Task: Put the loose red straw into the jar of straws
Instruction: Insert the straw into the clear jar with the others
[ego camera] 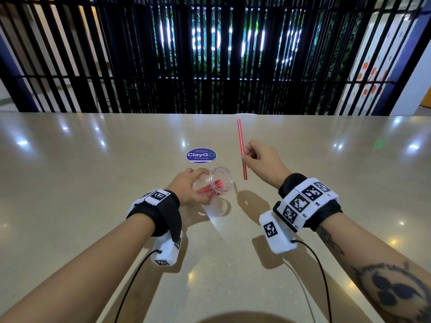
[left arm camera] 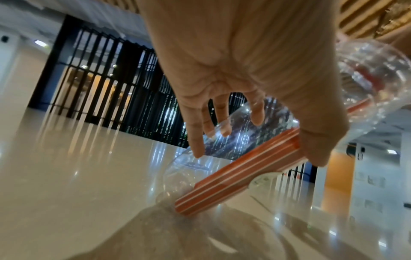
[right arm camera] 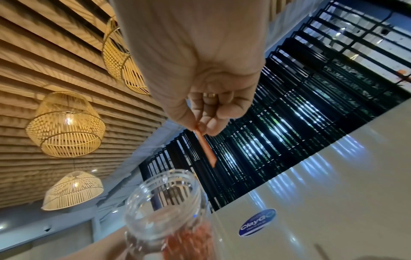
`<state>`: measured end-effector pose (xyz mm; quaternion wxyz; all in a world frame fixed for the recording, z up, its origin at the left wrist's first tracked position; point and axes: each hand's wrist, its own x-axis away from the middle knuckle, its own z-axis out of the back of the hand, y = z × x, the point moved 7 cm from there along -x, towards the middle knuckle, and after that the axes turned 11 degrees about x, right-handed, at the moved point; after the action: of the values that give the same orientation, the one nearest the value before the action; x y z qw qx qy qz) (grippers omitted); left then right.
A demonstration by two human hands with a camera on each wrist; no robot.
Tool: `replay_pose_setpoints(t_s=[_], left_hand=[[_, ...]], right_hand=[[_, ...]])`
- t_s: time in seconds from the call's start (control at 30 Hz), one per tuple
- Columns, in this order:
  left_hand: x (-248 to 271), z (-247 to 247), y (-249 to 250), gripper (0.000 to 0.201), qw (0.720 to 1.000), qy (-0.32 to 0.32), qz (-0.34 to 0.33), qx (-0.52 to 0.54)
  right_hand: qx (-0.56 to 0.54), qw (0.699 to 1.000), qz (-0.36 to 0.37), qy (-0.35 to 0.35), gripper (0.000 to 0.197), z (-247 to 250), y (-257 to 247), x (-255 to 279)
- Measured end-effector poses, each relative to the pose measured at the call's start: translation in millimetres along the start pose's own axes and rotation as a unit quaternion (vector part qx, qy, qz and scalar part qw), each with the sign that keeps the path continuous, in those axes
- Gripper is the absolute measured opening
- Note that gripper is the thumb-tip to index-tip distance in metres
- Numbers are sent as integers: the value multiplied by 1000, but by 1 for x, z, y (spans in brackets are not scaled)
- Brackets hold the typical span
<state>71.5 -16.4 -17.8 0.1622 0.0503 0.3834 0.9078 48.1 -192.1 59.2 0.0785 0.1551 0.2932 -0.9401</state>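
My left hand (ego camera: 199,185) grips a clear plastic jar (ego camera: 220,180) and tilts it, with its open mouth turned up and to the right. A bundle of red striped straws (left arm camera: 240,173) lies inside the jar, whose base is down by the table. My right hand (ego camera: 246,155) pinches the loose red straw (ego camera: 241,143) near its middle between thumb and fingertips. It stands nearly upright, just right of the jar mouth. In the right wrist view the straw (right arm camera: 205,146) pokes out past the fingers, above the jar's open mouth (right arm camera: 164,202).
The glossy beige table (ego camera: 93,183) carries a round blue ClayGo sticker (ego camera: 201,155) just beyond the jar. A black slatted railing (ego camera: 210,66) stands behind the table's far edge. Thin black cables (ego camera: 323,276) trail from both wrist cameras toward me.
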Motion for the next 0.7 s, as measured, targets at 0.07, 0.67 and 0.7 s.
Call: replay_pose_setpoints(t_s=[0.07, 0.67, 0.7], left_hand=[[2, 4, 2, 104, 999, 12, -3, 39], [4, 1, -7, 78, 988, 31, -9, 150], [5, 1, -6, 76, 988, 32, -9, 154]], right_hand=[[-21, 1000, 12, 11, 16, 0, -8, 0], [26, 994, 75, 78, 19, -27, -42, 16], [40, 994, 72, 77, 20, -29, -43, 15]])
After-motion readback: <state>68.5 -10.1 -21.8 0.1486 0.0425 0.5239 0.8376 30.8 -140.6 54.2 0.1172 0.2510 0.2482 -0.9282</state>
